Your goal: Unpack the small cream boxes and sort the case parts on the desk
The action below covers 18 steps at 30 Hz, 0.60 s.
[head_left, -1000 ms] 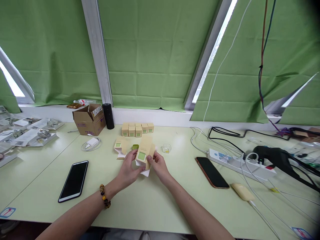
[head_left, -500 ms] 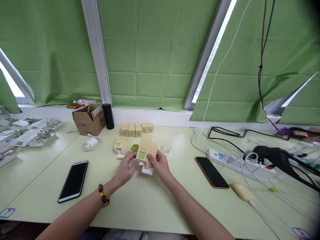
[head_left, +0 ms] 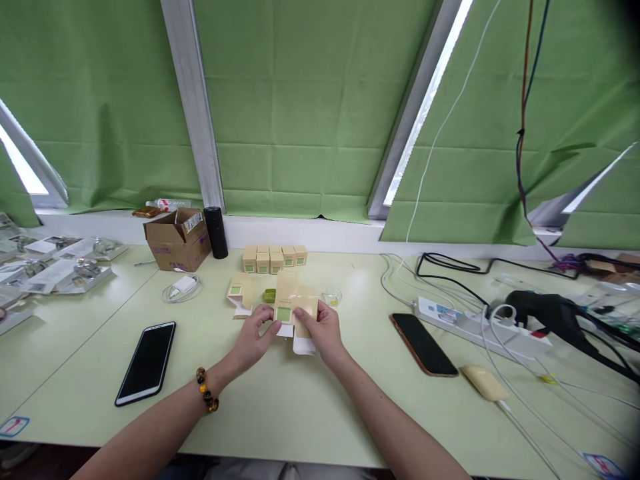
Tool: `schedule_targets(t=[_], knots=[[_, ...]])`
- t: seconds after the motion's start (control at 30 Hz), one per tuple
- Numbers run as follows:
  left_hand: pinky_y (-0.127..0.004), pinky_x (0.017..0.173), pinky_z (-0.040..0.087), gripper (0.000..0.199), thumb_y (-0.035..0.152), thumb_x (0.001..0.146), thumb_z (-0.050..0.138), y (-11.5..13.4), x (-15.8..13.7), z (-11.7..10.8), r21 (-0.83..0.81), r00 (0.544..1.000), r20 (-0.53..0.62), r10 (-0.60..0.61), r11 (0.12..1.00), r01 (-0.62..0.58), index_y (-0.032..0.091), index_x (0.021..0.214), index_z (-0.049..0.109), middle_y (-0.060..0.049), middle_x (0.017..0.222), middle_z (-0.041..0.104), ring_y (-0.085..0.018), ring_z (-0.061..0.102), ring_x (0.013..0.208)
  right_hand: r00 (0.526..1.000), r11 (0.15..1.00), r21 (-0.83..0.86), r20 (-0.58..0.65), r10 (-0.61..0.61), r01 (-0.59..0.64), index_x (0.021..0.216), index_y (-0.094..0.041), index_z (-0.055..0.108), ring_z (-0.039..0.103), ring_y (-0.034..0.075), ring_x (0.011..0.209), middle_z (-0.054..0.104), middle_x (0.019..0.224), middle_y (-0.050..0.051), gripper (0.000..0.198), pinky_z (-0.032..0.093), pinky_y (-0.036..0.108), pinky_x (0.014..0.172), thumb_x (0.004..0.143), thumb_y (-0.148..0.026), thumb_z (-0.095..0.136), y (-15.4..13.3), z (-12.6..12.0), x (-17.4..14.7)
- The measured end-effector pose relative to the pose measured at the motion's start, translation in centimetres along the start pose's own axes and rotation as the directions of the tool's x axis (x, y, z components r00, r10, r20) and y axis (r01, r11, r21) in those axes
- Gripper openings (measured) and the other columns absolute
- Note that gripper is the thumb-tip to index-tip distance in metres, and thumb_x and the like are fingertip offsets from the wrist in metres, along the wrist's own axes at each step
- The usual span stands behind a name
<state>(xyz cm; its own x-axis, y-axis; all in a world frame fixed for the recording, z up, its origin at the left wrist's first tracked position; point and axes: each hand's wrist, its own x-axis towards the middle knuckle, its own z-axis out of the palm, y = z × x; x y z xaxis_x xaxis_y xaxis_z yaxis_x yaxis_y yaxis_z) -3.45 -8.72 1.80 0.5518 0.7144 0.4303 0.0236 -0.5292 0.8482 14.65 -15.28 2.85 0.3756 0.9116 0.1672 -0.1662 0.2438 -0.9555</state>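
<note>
Both hands on one unfolded carton [head_left: 287,291], tan card with a green square on its front panel and white flaps [head_left: 303,345] hanging at the lower edge. Carton is held up over the middle of the desk [head_left: 260,427], panels opened out, in front of the row of small boxes [head_left: 274,259].

Left hand [head_left: 259,331]: fingers pinch the carton's left edge next to the green square, thumb in front. Right hand [head_left: 324,331]: fingers grip the right-hand panel, thumb pressed on its face, other fingers mostly hidden behind. Bead bracelet [head_left: 207,391] on the left wrist.

Near the hands: a second opened carton [head_left: 241,291] lies just left of the held one, with a small green container [head_left: 270,295] between them; a clear container [head_left: 332,297] with something yellow in it sits to the right, near the right hand. Small boxes are tan with green squares, lined up side by side farther back.

Farther out on the desk: white-edged phone [head_left: 146,363] at left, charger with coiled cable [head_left: 183,286] beyond it, cardboard box [head_left: 177,241] beside a black cylinder [head_left: 216,232]; at right, a second phone [head_left: 424,344] and a white power strip [head_left: 480,328].
</note>
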Motion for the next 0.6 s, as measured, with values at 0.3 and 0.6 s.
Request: schedule_targets(t=[0.3,0.6], knots=[[-0.033,0.080,0.046,0.033,0.051,0.095,0.062,0.0,0.1,0.3,0.052,0.997,-0.071,-0.035,0.998,0.039,0.020,0.084,0.066,-0.005,0.089,0.065,-0.021,0.058,0.087,0.999,1.000,-0.022,0.032,-0.011,0.012,0.097,-0.021,0.076,0.076,0.028,0.083,0.082,0.098,0.008,0.042,0.062,0.040,0.072,0.071,-0.052,0.087,-0.1,-0.1,-0.1],[-0.030,0.068,0.047,0.043,0.060,0.087,0.070,-1.3,0.8,-0.1,-0.238,0.976,-0.105,-0.191,0.958,0.162,0.019,0.076,0.059,-0.001,0.074,0.064,-0.017,0.059,0.071,0.991,0.994,-0.027,0.083,-0.106,0.109,0.102,-0.023,0.072,0.069,0.026,0.091,0.076,0.102,0.008,0.044,0.057,0.036,0.079,0.085,-0.064,0.071,0.1,-0.4,-0.3]])
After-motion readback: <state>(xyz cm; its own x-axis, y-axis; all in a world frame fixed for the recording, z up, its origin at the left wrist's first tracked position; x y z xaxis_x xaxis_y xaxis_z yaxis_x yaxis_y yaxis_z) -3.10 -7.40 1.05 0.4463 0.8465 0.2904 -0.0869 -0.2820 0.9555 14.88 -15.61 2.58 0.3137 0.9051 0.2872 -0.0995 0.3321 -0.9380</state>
